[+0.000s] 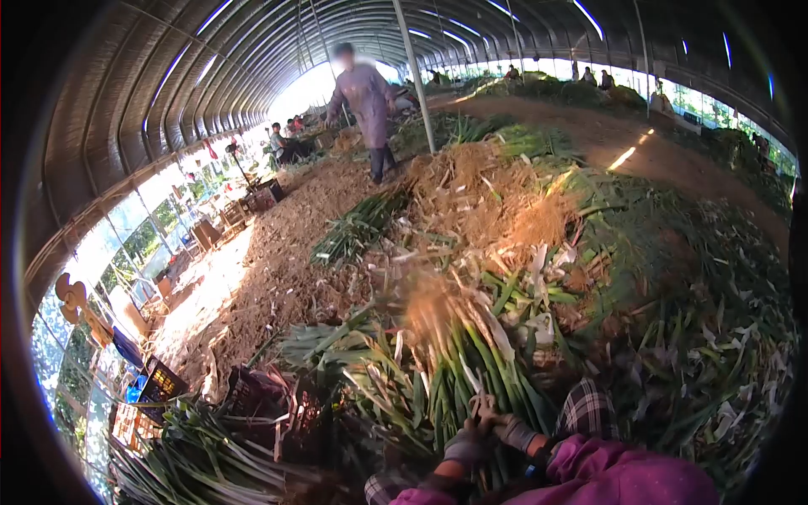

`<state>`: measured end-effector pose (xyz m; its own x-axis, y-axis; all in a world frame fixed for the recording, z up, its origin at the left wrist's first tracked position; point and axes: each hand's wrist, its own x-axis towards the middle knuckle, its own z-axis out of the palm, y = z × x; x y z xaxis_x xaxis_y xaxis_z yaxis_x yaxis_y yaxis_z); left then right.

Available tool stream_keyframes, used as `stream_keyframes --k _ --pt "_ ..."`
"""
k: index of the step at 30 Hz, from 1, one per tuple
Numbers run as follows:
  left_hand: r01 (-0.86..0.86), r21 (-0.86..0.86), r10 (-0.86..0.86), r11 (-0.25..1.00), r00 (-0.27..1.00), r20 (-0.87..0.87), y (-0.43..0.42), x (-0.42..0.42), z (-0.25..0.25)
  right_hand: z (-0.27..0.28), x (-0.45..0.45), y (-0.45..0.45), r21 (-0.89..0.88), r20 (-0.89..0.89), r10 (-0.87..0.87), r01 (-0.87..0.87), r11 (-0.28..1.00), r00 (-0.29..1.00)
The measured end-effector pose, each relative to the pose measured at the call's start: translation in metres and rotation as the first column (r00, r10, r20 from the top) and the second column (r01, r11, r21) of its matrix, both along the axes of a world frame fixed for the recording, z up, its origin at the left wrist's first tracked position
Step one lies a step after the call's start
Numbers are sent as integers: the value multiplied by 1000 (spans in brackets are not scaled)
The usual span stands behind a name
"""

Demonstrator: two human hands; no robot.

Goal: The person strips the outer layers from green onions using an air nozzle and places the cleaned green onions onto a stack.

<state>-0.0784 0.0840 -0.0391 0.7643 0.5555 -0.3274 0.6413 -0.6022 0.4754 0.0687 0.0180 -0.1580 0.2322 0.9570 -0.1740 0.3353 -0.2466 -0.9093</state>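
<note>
Grip (484, 414) closed around pale stalk (472, 379)

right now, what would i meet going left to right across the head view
Brown fan, lower-left black crate, standing person, left hand, right hand, right plaid knee.

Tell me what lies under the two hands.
Long green leaves run in under the left hand and right hand, and show again between the forearms. Whatever the palms cover, and the ground below, is hidden.
</note>
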Motion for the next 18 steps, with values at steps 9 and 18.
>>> stream_keyframes --k 9,18 --pt "-355 76 327 932 912 248 34 -18 9 325 154 256 277 441 -327 220 935 836" --pt "-507 -396 622 765 425 658 70 -19 -39 102 30 165 -25 -516 132 -168 985 847"
